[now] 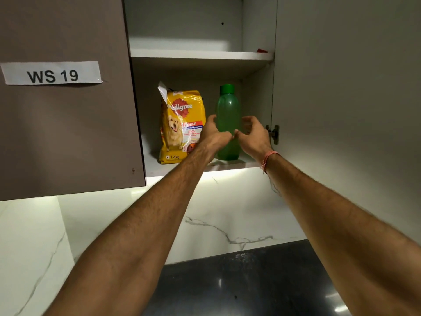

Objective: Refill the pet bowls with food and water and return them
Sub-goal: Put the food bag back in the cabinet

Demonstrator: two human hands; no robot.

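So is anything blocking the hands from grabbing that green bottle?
Nothing visible. The cabinet door is open and both hands, left and right, are already at the bottle, one on each side, fingers spread. The food bag stands apart, left of the bottle.

Kitchen: wall cupboard (68, 133), marble backsplash (227, 213), dark counter (250, 288).

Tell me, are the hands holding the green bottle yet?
Not yet. Both hands, left and right, are open on either side of the green bottle's lower body, fingers not closed on it.
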